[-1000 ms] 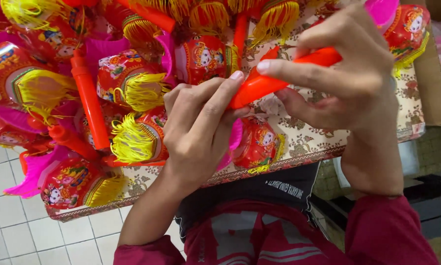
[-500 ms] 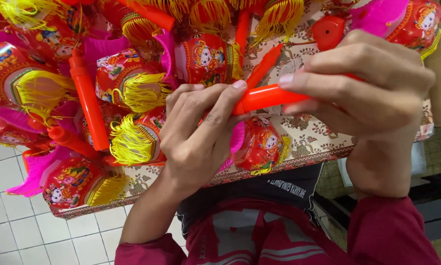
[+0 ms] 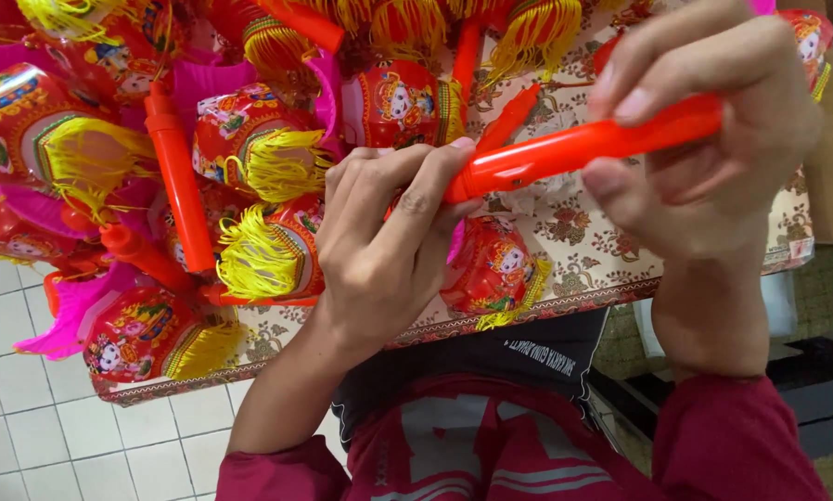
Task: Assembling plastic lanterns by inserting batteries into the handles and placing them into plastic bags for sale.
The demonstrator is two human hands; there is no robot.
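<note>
Orange stick (image 3: 574, 150) between fingers of both hands

The left hand (image 3: 389, 250) reaches up from the lower middle of the view, back of the hand toward the camera, knuckles bent, its fingertips (image 3: 449, 162) curled and pinched together. The right hand (image 3: 713, 139) sits higher on the right, wrist bent, its fingers (image 3: 676, 56) folded over from above and the thumb pressing from below in a closed grip. Both forearms are bare, with dark red sleeves pushed back near the elbows
</note>
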